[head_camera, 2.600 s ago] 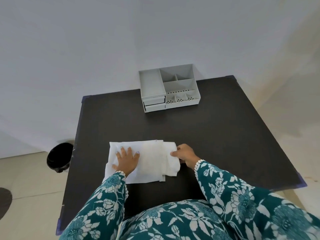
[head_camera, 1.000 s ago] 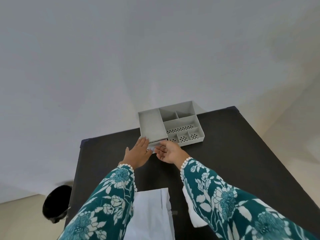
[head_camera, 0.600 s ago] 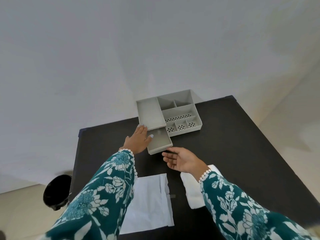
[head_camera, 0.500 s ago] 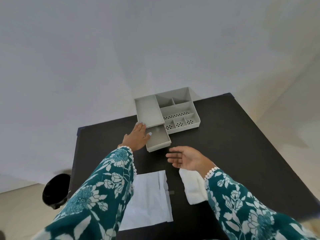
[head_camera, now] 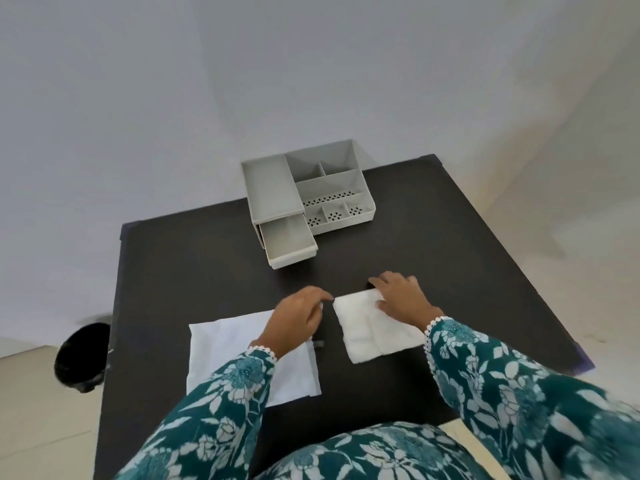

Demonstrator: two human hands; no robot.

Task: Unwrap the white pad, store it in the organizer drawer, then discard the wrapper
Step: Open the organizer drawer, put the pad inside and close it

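The folded white pad (head_camera: 367, 327) lies on the black table (head_camera: 433, 265), near me and right of centre. My right hand (head_camera: 401, 297) rests on its far right part, fingers curled over the pad's edge. My left hand (head_camera: 298, 317) hovers just left of the pad with its fingertips at the pad's far left corner; it holds nothing. The flat white wrapper (head_camera: 228, 355) is spread out under my left forearm. The grey organizer (head_camera: 304, 192) stands at the table's far edge, its top left drawer (head_camera: 289, 242) pulled out and showing nothing inside.
A black bin (head_camera: 81, 356) stands on the floor left of the table. A small dark scrap (head_camera: 319, 344) lies between wrapper and pad. White wall runs behind the organizer. Bare tabletop stretches between the drawer and my hands.
The drawer, pulled open by my left hand a moment ago, stays out. Both hands drew back from the organizer toward me; my right hand came down on the pad.
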